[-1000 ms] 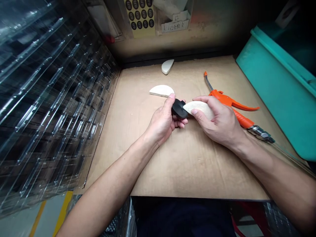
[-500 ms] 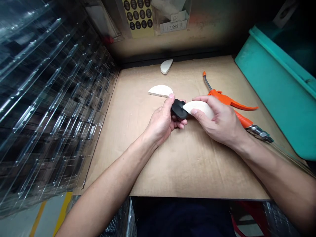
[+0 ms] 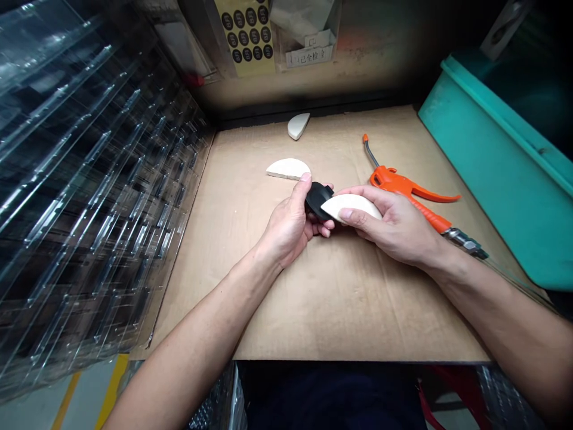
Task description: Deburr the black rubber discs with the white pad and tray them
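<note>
My left hand (image 3: 289, 224) grips a small black rounded part (image 3: 317, 200) between thumb and fingers, just above the cardboard sheet (image 3: 331, 298). My right hand (image 3: 394, 230) holds a white half-moon pad (image 3: 351, 207), and the pad's tip touches the black part. Both hands meet at the middle of the sheet.
Two more white half-moon pads lie on the cardboard, one (image 3: 287, 168) just beyond my left hand, one (image 3: 298, 125) by the back wall. An orange air blow gun (image 3: 405, 191) lies right of my right hand. Stacked clear plastic trays (image 3: 89, 197) fill the left. A teal bin (image 3: 496, 155) stands right.
The white pad has slid a little left over the black part. The view has tilted slightly; both hands sit a bit lower in the picture.
</note>
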Demonstrator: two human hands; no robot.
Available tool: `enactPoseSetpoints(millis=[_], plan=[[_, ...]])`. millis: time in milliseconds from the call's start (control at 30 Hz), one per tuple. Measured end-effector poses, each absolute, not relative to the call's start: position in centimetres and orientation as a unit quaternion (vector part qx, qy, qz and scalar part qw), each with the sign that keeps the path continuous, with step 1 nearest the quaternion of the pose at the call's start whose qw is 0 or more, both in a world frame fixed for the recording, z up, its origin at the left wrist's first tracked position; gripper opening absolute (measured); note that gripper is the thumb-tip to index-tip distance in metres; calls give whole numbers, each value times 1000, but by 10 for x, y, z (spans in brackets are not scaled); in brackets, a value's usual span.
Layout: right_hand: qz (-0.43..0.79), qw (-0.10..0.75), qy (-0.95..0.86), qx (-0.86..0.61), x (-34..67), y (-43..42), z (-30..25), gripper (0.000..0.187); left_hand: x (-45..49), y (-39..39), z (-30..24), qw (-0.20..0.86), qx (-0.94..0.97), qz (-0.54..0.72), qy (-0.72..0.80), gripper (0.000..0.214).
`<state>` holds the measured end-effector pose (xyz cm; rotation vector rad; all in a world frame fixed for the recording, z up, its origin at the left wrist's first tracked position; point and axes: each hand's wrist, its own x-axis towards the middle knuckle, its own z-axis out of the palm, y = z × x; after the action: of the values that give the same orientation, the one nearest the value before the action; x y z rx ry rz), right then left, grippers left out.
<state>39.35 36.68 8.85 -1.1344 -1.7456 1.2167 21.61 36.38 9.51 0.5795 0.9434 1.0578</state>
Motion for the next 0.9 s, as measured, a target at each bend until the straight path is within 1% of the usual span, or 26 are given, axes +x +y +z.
enactPoseSetpoints(millis=[133,200,267,467,567,633,767,833,900], plan=[[227,373,-744,-506,399,371,75,36,213,365,94,728,267,475,416,53],[173,374,-762,-500,399,371,71,36,212,366,93,733,264,476,409,53],[183,382,-764,-486,398,370,71,36,211,367,92,736,260,478,402,50],[360,389,-731,-430,392,362,84,31,212,368,91,740,243,484,399,47],[400,385,-724,-409,392,363,85,30,211,369,92,748,237,481,391,49],[353,383,-734,-436,394,366,82,30,210,370,93,757,232,471,389,49],[191,380,-767,-480,398,370,74,34,207,370,94,766,236,452,391,51],[159,384,-780,-469,397,369,74,34,207,369,93,764,255,447,389,52],[158,392,-786,-451,395,366,76,32,207,367,93,760,281,442,384,53]])
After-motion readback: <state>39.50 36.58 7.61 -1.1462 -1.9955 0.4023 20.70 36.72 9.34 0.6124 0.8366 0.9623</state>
